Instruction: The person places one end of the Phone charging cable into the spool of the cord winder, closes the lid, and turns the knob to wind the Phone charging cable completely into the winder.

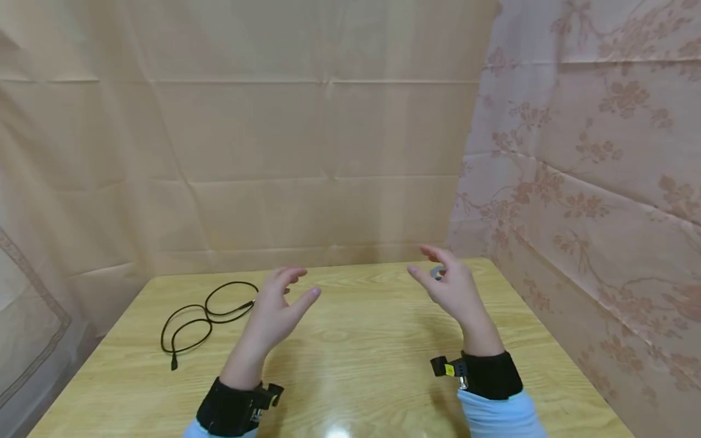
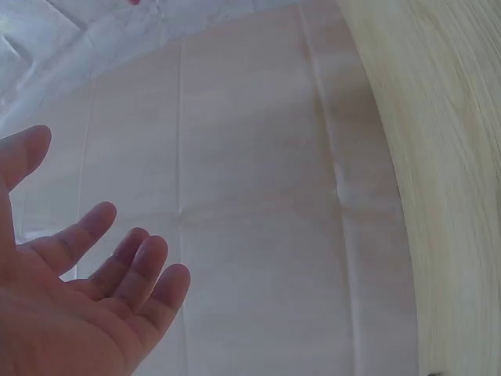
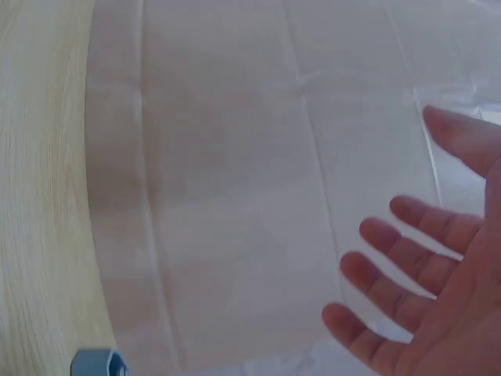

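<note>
My left hand (image 1: 275,313) hovers over the table, fingers spread and relaxed, holding nothing. Left of it a black cable (image 1: 210,321) lies in loose loops, with a dark plug at its near end; its other end is partly hidden behind the hand. My right hand (image 1: 451,286) is also raised above the table with nothing in it. Behind that hand sits a small blue-grey object (image 1: 437,272), mostly covered by the fingers in the head view. In the right wrist view the same blue-grey object (image 3: 97,362) shows at the bottom edge, apart from the fingers; its kind is unclear.
The light wooden table (image 1: 350,365) reaches back to a beige cloth (image 1: 306,134) hanging behind it. A floral cloth (image 1: 591,182) hangs along the right side, and pale fabric (image 1: 27,316) is at the left. Each wrist wears a black band with a small camera.
</note>
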{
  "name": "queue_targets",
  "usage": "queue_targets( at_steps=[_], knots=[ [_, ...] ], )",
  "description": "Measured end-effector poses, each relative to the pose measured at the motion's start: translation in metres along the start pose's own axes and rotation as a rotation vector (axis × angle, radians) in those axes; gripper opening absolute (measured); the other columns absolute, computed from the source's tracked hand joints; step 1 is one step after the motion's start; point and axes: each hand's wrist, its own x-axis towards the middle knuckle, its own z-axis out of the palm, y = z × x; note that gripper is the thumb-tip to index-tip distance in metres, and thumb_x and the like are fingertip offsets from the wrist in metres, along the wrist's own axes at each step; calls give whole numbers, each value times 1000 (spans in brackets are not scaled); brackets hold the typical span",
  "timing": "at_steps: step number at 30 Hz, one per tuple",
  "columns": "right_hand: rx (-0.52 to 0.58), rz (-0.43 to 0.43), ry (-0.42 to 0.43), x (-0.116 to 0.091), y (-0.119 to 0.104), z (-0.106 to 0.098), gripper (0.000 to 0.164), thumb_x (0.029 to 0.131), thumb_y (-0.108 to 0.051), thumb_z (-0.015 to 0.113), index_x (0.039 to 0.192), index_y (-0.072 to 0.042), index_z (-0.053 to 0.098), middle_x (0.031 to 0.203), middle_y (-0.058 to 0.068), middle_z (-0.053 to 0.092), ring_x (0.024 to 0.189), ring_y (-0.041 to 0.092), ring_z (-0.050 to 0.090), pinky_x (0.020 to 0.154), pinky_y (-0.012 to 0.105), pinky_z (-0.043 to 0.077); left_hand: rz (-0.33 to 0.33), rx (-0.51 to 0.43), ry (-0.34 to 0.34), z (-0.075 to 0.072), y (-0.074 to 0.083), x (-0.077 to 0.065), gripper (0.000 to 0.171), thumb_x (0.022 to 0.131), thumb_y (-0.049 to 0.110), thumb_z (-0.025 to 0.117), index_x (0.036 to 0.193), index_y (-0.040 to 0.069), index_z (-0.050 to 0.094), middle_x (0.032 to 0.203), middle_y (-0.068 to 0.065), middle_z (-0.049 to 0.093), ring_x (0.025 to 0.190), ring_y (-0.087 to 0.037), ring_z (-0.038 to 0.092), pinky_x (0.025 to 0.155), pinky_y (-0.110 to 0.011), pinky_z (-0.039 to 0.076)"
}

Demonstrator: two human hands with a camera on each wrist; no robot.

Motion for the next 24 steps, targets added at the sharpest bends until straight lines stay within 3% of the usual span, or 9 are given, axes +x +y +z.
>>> queue_targets(
  at_steps=[5, 14, 19, 24],
  knots=[
    [-77, 132, -43, 0, 18, -13, 74, 97, -50, 67, 151, -5, 46, 149, 20, 50, 136, 42, 43, 104, 63, 40, -17, -62, -37, 8, 1, 2, 50, 95, 36, 73, 134, 6, 62, 134, -13, 55, 120, -34, 53, 96, -54, 47],
    [-183, 230, -133, 0, 50, -32, 82, 96, -51, 68, 154, -1, 39, 152, 27, 42, 137, 50, 38, 102, 66, 40, -61, -90, -76, 22, -2, 6, 49, 95, 36, 73, 132, 5, 64, 134, -13, 56, 120, -33, 53, 98, -53, 45],
    [-216, 263, -176, 1, 69, -32, 82, 95, -43, 72, 153, 4, 38, 152, 29, 41, 137, 52, 38, 104, 64, 39, -79, -89, -92, 36, -3, 9, 47, 95, 37, 73, 130, 6, 65, 133, -11, 58, 118, -32, 54, 96, -51, 47],
    [-228, 328, -244, 3, 83, -30, 90, 92, -46, 74, 155, 4, 34, 154, 28, 38, 137, 51, 38, 106, 63, 38, -81, -95, -116, 51, -2, 10, 45, 95, 35, 74, 127, 6, 67, 129, -11, 60, 116, -32, 56, 94, -50, 49]
  ],
)
